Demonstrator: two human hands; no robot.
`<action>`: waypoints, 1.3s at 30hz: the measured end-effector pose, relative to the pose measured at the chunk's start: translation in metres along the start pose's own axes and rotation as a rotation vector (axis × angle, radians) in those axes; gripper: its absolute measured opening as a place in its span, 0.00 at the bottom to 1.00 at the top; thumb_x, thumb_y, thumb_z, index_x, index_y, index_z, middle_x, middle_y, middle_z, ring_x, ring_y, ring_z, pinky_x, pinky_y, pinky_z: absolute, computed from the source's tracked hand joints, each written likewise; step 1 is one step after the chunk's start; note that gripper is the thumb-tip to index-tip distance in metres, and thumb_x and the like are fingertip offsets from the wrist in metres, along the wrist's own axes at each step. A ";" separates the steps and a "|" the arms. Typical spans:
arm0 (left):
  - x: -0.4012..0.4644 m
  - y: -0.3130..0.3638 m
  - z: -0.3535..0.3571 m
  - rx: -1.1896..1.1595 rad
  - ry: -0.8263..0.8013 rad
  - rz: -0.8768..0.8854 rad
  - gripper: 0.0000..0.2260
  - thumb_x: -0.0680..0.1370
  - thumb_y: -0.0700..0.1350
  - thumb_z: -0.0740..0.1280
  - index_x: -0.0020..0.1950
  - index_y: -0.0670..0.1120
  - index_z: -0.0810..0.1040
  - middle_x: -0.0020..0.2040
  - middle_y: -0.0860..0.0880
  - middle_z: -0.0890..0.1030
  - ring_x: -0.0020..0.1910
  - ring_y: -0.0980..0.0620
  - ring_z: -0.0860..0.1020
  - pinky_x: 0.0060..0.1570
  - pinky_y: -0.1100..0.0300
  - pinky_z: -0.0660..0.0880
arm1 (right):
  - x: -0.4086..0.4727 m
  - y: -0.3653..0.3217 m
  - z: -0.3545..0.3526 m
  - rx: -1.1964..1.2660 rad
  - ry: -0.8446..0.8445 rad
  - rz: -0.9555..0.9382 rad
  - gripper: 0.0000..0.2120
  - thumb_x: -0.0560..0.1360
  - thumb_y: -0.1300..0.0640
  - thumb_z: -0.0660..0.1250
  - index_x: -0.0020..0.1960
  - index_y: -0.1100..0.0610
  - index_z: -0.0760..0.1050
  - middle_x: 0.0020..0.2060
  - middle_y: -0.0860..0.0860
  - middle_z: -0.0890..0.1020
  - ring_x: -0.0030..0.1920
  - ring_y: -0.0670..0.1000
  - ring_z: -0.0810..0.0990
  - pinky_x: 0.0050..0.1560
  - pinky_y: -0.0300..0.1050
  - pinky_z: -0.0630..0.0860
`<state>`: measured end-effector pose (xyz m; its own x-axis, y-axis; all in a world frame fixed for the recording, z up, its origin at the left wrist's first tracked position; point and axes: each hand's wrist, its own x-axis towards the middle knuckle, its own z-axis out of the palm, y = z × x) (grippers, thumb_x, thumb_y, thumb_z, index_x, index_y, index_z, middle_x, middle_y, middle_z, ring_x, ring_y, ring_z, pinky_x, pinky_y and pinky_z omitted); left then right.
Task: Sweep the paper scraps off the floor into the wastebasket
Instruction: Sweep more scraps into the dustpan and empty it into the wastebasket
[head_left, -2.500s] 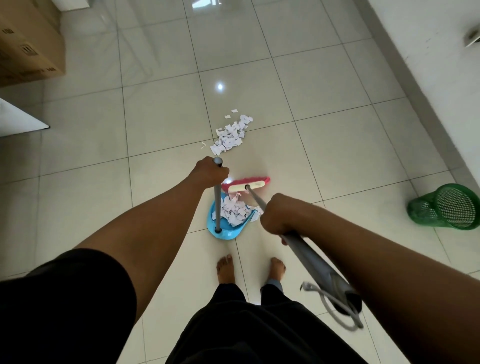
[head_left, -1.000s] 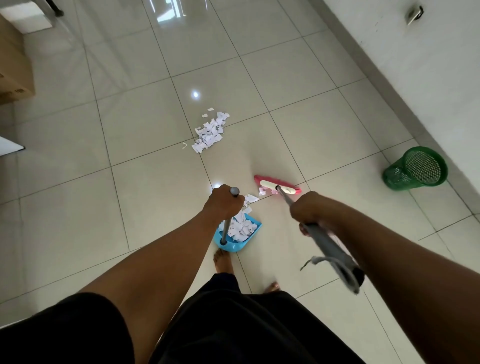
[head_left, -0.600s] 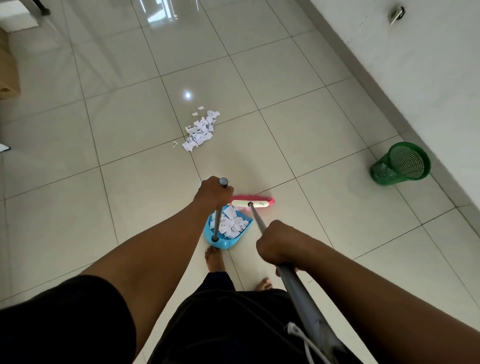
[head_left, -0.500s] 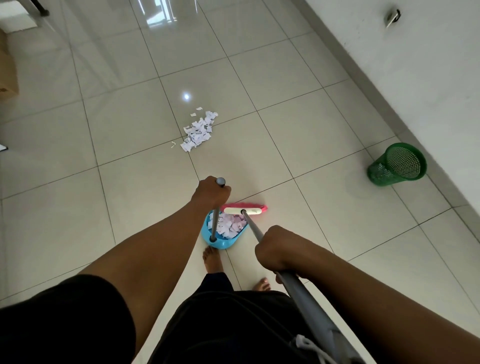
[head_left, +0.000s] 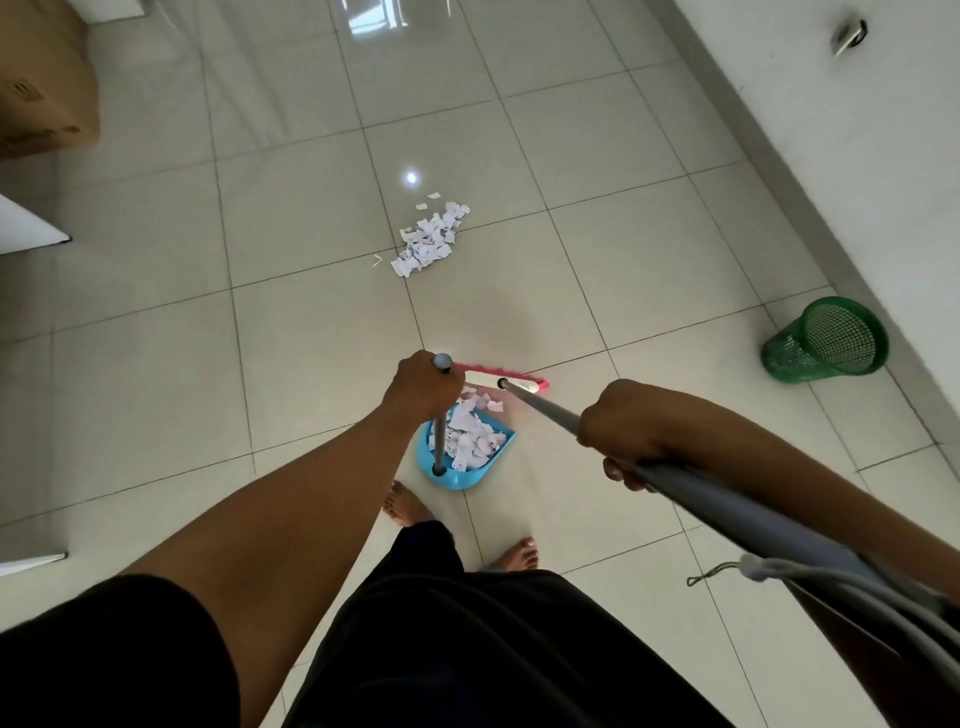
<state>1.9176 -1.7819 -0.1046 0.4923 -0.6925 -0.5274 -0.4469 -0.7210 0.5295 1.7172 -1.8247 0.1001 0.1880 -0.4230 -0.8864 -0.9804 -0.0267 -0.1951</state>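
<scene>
**Pan braced, broom at its mouth**

The left hand (head_left: 423, 387) has its fingers wrapped round the top of the dustpan's upright handle (head_left: 440, 415), pinning the blue dustpan (head_left: 457, 473) flat on the floor so scraps can slide in. The right hand (head_left: 623, 426) clenches the grey broom shaft (head_left: 540, 408), angling the pink broom head (head_left: 501, 378) against the pan's open edge. Scraps (head_left: 470, 441) already fill the pan; a second pile (head_left: 428, 241) lies farther ahead. The green wastebasket (head_left: 826, 340) waits well off to the right, by the wall.

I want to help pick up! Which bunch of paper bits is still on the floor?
The far pile of paper scraps, lying on the bare tiles ahead of the broom. The other bunch already sits in the blue dustpan by the feet.
</scene>
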 end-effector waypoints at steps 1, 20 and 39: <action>-0.004 -0.001 0.002 -0.003 0.008 -0.005 0.12 0.75 0.49 0.62 0.45 0.43 0.80 0.41 0.47 0.81 0.41 0.49 0.79 0.41 0.58 0.77 | 0.001 0.001 0.000 0.038 0.005 0.008 0.09 0.79 0.64 0.55 0.41 0.63 0.66 0.30 0.57 0.75 0.16 0.48 0.72 0.18 0.29 0.64; -0.007 -0.001 0.011 -0.034 -0.042 -0.055 0.16 0.68 0.50 0.60 0.47 0.44 0.81 0.45 0.49 0.83 0.45 0.50 0.80 0.47 0.56 0.79 | 0.046 0.040 0.023 0.127 0.117 0.161 0.14 0.76 0.64 0.55 0.58 0.68 0.70 0.35 0.63 0.78 0.28 0.57 0.77 0.30 0.42 0.74; -0.016 -0.003 0.015 -0.039 -0.017 -0.060 0.14 0.69 0.50 0.61 0.47 0.45 0.81 0.43 0.47 0.82 0.42 0.50 0.79 0.44 0.57 0.78 | -0.028 0.048 0.033 -0.204 0.080 0.085 0.05 0.73 0.64 0.58 0.38 0.61 0.66 0.30 0.56 0.76 0.22 0.52 0.77 0.28 0.40 0.73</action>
<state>1.8998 -1.7689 -0.1081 0.5045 -0.6483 -0.5703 -0.3874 -0.7602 0.5215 1.6670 -1.7846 0.1019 0.1070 -0.5016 -0.8584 -0.9857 -0.1668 -0.0254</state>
